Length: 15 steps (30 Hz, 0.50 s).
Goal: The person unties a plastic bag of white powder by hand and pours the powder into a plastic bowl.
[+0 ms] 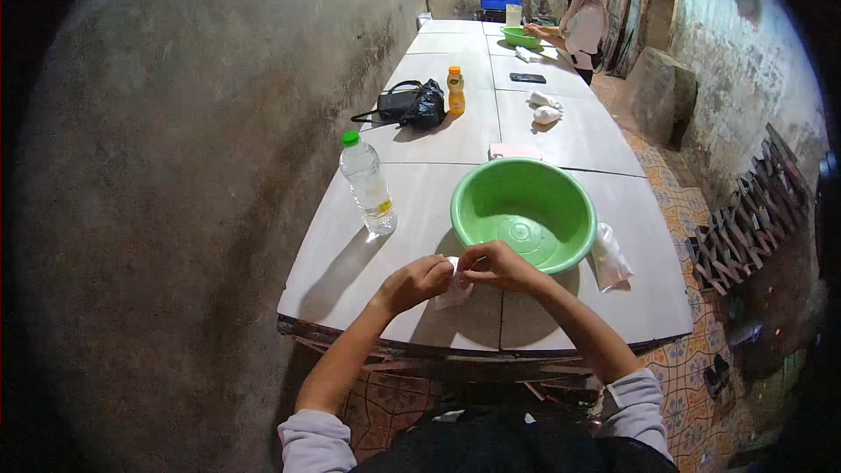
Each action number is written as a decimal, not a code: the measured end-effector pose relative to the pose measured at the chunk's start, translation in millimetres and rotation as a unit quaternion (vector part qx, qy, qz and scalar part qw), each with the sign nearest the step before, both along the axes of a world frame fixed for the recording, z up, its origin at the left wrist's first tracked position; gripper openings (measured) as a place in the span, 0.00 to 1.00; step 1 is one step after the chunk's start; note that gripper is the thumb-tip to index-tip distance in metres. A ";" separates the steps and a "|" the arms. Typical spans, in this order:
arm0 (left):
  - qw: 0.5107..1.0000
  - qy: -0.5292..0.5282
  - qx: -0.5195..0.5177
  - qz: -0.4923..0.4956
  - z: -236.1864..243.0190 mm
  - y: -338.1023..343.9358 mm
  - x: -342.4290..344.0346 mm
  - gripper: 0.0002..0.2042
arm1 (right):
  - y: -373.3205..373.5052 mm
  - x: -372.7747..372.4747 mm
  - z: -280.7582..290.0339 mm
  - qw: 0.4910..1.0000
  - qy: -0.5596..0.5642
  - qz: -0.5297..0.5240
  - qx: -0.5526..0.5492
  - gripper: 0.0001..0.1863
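Both my hands meet over the near part of the table, in front of a green plastic basin (pixel 569 210). Between them is a small clear plastic bag (pixel 452 294) with something whitish at its top. My left hand (pixel 415 284) is closed, its fingertips pinching the bag from the left. From the right, my right hand (pixel 498 265) pinches the same bag near its top, close to the basin's front rim. The basin holds nothing that I can see. A filled plastic bag of white stuff (pixel 611 257) lies against the basin's right side.
A water bottle with a green cap (pixel 370 188) stands at the left. Farther back are a pink box (pixel 515 151), an orange juice bottle (pixel 455 92), a black bag (pixel 416 107), white bundles (pixel 545 109) and a phone (pixel 527 78). A person (pixel 583 26) works at another green basin (pixel 520 38).
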<state>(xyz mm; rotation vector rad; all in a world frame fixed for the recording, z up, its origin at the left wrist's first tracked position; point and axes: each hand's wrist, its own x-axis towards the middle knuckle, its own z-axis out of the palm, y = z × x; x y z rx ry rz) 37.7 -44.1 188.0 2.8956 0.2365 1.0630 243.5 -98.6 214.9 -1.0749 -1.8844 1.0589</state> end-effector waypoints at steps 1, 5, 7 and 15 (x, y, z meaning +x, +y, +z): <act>1.000 0.018 0.001 -0.021 0.8 2.5 -1.2 0.11 | -0.2 -2.7 5.4 1.000 0.001 0.001 0.000 0.05; 0.996 0.052 0.044 -0.056 17.5 2.0 3.4 0.08 | 2.6 -5.9 21.6 0.994 -0.103 -0.036 0.020 0.05; 0.995 0.051 0.064 -0.064 18.9 4.0 5.0 0.08 | 3.5 -8.0 30.2 0.986 -0.168 -0.008 0.004 0.07; 0.992 0.058 0.107 -0.039 8.3 8.2 8.6 0.10 | -0.9 -16.4 3.4 0.987 -0.145 -0.038 0.062 0.08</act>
